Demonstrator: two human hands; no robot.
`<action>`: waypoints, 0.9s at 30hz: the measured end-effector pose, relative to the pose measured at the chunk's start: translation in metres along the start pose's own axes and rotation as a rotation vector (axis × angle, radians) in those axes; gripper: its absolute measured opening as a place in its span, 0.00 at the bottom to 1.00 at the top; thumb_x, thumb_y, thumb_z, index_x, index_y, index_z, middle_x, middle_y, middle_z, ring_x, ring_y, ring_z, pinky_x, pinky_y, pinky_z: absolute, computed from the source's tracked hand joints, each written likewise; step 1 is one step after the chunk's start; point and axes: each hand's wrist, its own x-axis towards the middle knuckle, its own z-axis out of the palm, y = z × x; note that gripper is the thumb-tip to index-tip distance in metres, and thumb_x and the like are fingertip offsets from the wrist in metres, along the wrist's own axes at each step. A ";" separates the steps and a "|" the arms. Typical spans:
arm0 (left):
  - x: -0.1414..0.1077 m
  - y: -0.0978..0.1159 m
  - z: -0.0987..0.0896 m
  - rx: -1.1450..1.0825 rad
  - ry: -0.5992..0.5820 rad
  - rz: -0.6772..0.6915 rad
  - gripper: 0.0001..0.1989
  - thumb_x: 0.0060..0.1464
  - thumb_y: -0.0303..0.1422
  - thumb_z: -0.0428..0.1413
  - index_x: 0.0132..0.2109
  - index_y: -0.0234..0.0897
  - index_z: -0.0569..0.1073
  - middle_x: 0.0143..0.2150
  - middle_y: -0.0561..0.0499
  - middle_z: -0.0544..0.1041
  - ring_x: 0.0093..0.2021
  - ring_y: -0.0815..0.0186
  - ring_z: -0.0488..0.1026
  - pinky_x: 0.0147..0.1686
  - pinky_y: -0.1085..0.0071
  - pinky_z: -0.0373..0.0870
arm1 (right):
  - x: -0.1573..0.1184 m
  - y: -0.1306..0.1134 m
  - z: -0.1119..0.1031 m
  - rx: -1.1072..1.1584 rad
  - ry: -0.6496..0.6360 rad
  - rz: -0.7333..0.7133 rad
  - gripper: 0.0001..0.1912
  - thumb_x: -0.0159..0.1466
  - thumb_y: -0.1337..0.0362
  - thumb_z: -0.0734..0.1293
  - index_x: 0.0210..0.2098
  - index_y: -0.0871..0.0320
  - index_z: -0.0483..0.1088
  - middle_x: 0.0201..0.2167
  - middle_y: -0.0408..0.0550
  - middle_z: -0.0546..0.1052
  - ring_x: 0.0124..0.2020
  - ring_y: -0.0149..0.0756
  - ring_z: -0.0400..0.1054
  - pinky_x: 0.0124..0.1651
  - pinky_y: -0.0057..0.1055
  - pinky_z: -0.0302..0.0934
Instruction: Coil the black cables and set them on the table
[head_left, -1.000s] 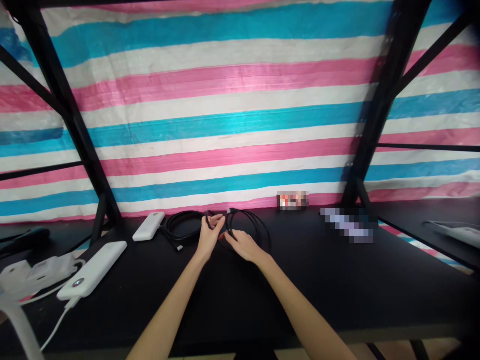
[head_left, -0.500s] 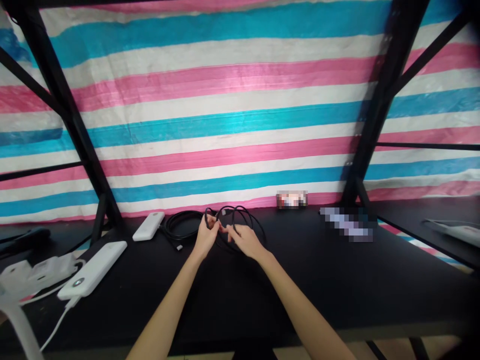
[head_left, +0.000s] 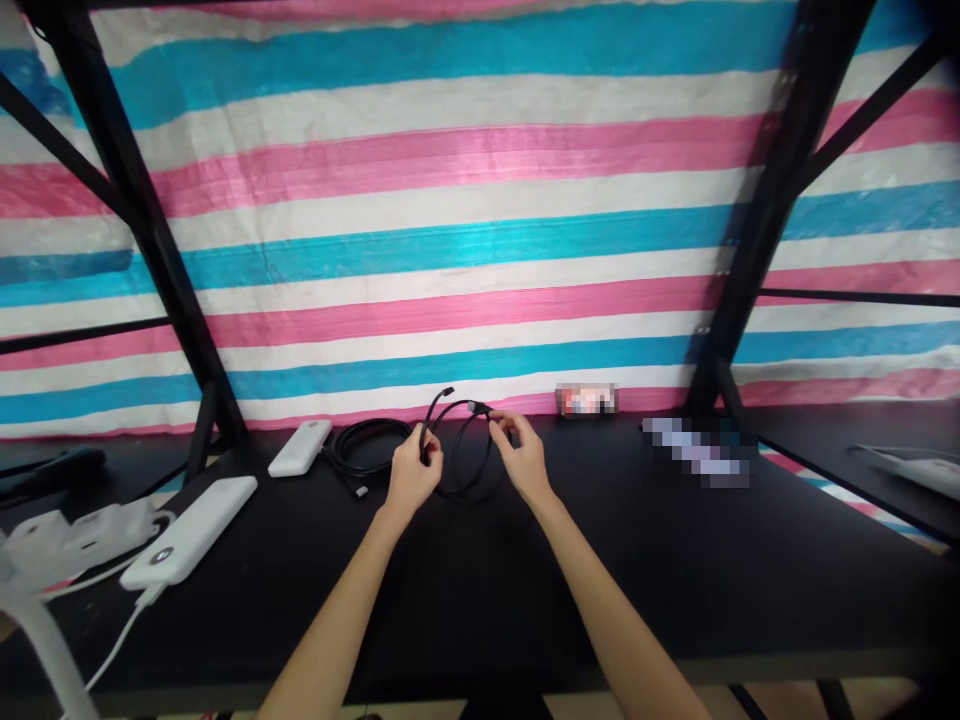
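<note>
A thin black cable hangs in loose loops between my hands, near the middle of the black table. My left hand is closed round part of it, and one end with a dark plug sticks up above the fingers. With thumb and fingertips my right hand pinches the same cable, close behind its other plug, which has a pale metal tip. Left of my left hand lies a second black cable, coiled on the table, with its own light-tipped plug toward me.
Two white power banks, a smaller one and a larger one, lie on the left, the larger with a white cable plugged in. White chargers sit at far left. Blurred-out items lie right. Black frame posts and a striped sheet stand behind.
My hands have moved apart, the right one going right and up to the metal-tipped plug. The cable's other end now stands up from my left hand.
</note>
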 end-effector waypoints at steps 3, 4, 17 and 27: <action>0.000 -0.003 -0.002 -0.022 -0.014 0.036 0.09 0.41 0.20 0.49 0.25 0.40 0.62 0.22 0.56 0.68 0.23 0.69 0.64 0.29 0.74 0.59 | 0.002 0.013 -0.002 -0.180 0.105 0.086 0.25 0.55 0.52 0.65 0.51 0.52 0.65 0.45 0.51 0.69 0.47 0.45 0.61 0.52 0.44 0.52; 0.001 -0.003 -0.003 -0.037 -0.018 0.040 0.09 0.41 0.20 0.48 0.25 0.40 0.62 0.22 0.56 0.69 0.23 0.69 0.65 0.30 0.74 0.60 | 0.002 0.018 -0.002 -0.219 0.089 0.114 0.26 0.54 0.52 0.66 0.51 0.51 0.65 0.48 0.52 0.68 0.49 0.46 0.60 0.52 0.46 0.51; 0.010 -0.011 -0.012 -0.574 0.358 -0.321 0.10 0.37 0.21 0.47 0.29 0.39 0.58 0.17 0.59 0.70 0.15 0.73 0.62 0.16 0.80 0.55 | 0.004 0.005 -0.004 0.247 -0.381 0.641 0.21 0.51 0.46 0.67 0.29 0.60 0.70 0.16 0.35 0.60 0.11 0.19 0.46 0.13 0.20 0.34; 0.018 -0.032 -0.017 -0.678 0.311 -0.550 0.30 0.45 0.30 0.56 0.57 0.32 0.61 0.40 0.44 0.77 0.34 0.67 0.75 0.27 0.75 0.68 | 0.026 0.024 -0.037 0.743 0.278 0.615 0.22 0.47 0.46 0.70 0.22 0.58 0.61 0.11 0.28 0.45 0.10 0.18 0.36 0.11 0.20 0.31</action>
